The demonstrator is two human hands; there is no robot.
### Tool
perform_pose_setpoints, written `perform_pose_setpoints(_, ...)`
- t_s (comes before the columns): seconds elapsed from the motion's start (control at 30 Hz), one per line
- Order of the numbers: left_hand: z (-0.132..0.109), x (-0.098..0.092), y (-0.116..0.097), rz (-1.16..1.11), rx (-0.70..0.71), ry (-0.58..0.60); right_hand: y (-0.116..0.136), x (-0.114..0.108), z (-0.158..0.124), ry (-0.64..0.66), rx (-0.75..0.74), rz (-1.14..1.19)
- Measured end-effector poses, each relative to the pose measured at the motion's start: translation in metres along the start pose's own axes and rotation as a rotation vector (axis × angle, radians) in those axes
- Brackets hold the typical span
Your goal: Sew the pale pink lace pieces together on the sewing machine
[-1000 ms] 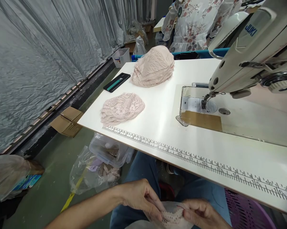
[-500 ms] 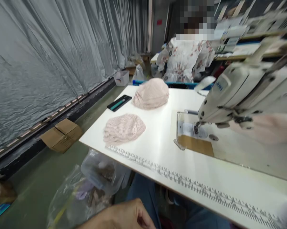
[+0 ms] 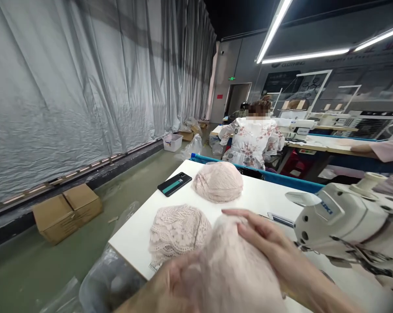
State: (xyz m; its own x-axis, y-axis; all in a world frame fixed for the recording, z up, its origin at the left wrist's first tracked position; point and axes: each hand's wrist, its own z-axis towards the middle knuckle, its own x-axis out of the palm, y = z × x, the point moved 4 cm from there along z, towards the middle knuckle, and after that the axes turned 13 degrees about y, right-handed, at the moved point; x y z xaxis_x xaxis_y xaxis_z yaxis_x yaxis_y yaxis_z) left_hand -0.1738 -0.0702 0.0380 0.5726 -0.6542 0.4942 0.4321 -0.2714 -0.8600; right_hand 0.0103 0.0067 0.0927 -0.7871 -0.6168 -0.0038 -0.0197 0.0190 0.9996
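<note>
A pale pink lace bra cup point(image 3: 238, 269) is held up close, between my two hands, above the near part of the sewing table. My left hand point(image 3: 179, 278), smeared by motion, grips its lower left edge. My right hand point(image 3: 268, 239) curves over the top and right side, fingers against the fabric. Just beyond my left hand lies a stack of pink lace pieces point(image 3: 176, 230) with scalloped edges. Farther back rests a rounded pile of pink cups point(image 3: 218, 181).
A black phone point(image 3: 175, 184) lies at the table's left edge. On the right stands a sewing machine point(image 3: 343, 230). A cardboard box point(image 3: 67, 213) and plastic bags are on the floor at left. A person in a floral top point(image 3: 251, 141) sits ahead; another person's sleeve point(image 3: 390, 150) shows at right.
The view has tilted up. Both hands have come up over the table with a pink lace cup between them; before, only one arm showed low down, with no cup visible in its hand.
</note>
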Motion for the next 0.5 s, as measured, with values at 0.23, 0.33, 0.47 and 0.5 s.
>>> perform_pose_setpoints(0.23, 0.120, -0.076, -0.105, 0.541, 0.045, -0.208, 0.038, -0.103, 0.095, -0.369, -0.260, -0.113)
perform_pose_setpoints(0.33, 0.185, -0.120, -0.128, 0.708, 0.051, -0.259, 0.031, -0.156, 0.136, -0.577, -0.320, -0.212)
perform_pose_setpoints(0.47, 0.243, -0.155, -0.120, 1.010, 0.022, -0.316, -0.001, -0.207, 0.172, -0.770, -0.278, -0.405)
perform_pose_setpoints(0.5, 0.251, -0.159, -0.112, 1.081, -0.004, -0.301, -0.012, -0.215, 0.177, -0.791, -0.251, -0.461)
